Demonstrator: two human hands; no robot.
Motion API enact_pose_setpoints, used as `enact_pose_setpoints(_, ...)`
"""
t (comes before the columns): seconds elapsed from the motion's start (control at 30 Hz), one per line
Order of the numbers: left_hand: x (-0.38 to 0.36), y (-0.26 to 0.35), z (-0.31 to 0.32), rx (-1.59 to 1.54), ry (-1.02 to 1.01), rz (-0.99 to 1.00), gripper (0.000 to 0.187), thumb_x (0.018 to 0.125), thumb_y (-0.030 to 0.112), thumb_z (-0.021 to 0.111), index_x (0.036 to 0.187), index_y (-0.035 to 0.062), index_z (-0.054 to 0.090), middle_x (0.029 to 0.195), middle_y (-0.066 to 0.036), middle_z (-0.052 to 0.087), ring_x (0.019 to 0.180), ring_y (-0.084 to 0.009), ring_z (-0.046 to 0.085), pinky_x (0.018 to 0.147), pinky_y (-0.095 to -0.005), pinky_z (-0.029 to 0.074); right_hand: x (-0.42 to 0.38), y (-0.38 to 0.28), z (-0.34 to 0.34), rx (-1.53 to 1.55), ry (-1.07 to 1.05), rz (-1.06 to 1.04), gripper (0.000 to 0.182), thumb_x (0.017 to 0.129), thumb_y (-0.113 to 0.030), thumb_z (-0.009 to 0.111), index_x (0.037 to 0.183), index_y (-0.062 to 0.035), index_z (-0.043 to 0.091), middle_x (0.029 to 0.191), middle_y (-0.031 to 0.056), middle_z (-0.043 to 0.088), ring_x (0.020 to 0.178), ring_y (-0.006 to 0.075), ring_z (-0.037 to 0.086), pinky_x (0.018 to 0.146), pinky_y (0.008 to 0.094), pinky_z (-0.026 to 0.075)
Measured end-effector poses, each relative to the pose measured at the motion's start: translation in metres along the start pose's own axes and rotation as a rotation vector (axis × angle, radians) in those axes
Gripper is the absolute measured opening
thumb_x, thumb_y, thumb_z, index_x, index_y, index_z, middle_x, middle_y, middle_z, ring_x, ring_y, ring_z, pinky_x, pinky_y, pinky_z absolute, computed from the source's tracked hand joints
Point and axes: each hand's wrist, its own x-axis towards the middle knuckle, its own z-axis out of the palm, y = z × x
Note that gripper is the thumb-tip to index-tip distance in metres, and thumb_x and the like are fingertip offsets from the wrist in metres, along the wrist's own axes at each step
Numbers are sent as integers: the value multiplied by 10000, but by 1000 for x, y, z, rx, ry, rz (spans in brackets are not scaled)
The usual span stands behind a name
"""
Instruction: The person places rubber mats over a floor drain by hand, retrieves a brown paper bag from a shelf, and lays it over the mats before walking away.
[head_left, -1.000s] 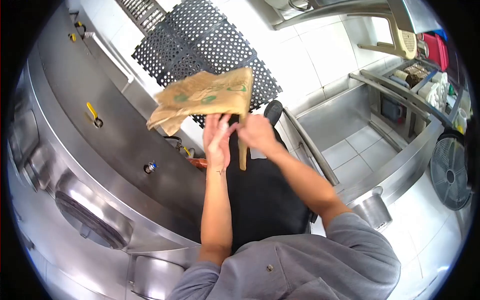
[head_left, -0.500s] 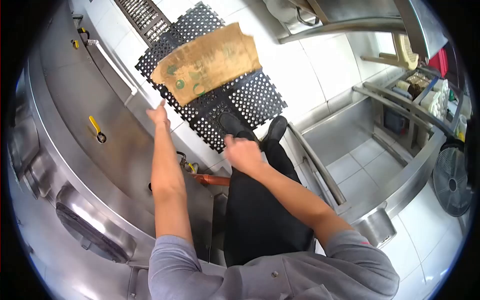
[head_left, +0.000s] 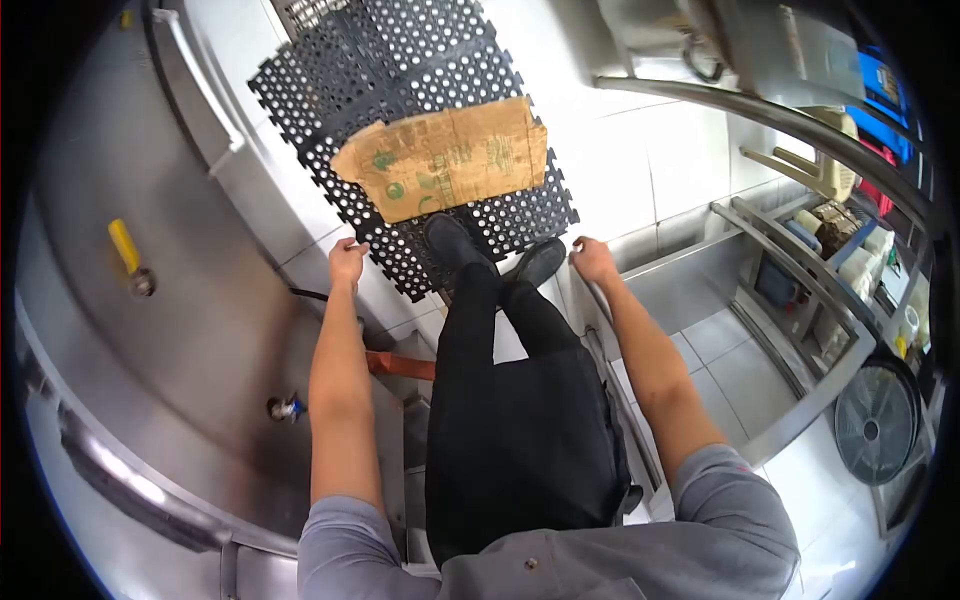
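Observation:
My left hand (head_left: 347, 263) hangs beside the left edge of a black perforated floor mat (head_left: 400, 62), with its fingers loosely bent and slightly apart. Nothing shows in it. On the other side, my right hand (head_left: 595, 260) is held out over the floor near the mat's lower right corner, also empty with fingers half curled. Between and beyond the hands, a flattened piece of brown cardboard (head_left: 470, 160) with green print lies on the mat. My black shoes (head_left: 458, 242) stand at the mat's near edge, just below the cardboard.
Along the left runs a stainless steel kitchen unit with a yellow-handled valve (head_left: 125, 248) and a white pipe (head_left: 205, 85). An orange pipe (head_left: 400, 366) sits low beside my legs. To the right are a steel frame (head_left: 690, 280), loaded shelves and a round fan (head_left: 876, 420).
My right hand has swung out to the right, away from my body. My left hand has shifted slightly right and lower in view. The camera has moved forward over the mat.

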Motion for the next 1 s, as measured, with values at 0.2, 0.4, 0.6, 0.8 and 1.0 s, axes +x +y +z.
enact_pose_setpoints(0.2, 76, -13, 77, -251, -24, 177, 436, 787, 33, 618, 1192, -54, 482, 1071, -115, 606, 943, -186, 569, 849, -281, 425, 189, -26, 43, 126, 180, -46, 559, 742, -285, 640, 1192, 9, 486, 1086, 189, 614, 1026, 316, 583, 892, 370, 443)
enact_pose_setpoints(0.4, 89, -29, 108, -527, -36, 138, 225, 795, 17, 628, 1004, -17, 555, 882, -45, 591, 782, -131, 532, 753, -252, 421, 186, -41, 65, 776, 74, 35, 590, 649, -146, 736, 1128, 52, 454, 1148, 239, 542, 1041, 284, 533, 897, 364, 429)
enact_pose_setpoints(0.6, 6, -7, 82, -550, -163, 352, 231, 799, -23, 636, 989, 44, 524, 764, 29, 527, 711, -70, 468, 701, -214, 388, 181, -2, 53, 810, 77, 264, 914, 688, -233, 715, 1411, -19, 199, 1393, 229, 316, 1269, 352, 345, 1003, 450, 333)
enact_pose_setpoints(0.8, -69, 36, 56, -528, -107, 467, 244, 834, -56, 588, 1066, 4, 539, 1031, -70, 633, 941, -121, 577, 839, -243, 426, 135, 6, 29, 1239, 76, 209, 646, 861, -280, 488, 1407, -58, 223, 1295, 167, 408, 1122, 303, 450, 872, 423, 433)
enact_pose_setpoints(1.0, -81, 92, 14, -507, -122, 747, 141, 730, -102, 522, 822, 4, 538, 1136, -133, 589, 1030, -213, 559, 878, -315, 431, 59, 27, 5, 1067, -40, 299, 538, 876, -242, 496, 1349, -56, 318, 1175, 150, 535, 963, 251, 552, 752, 349, 477)
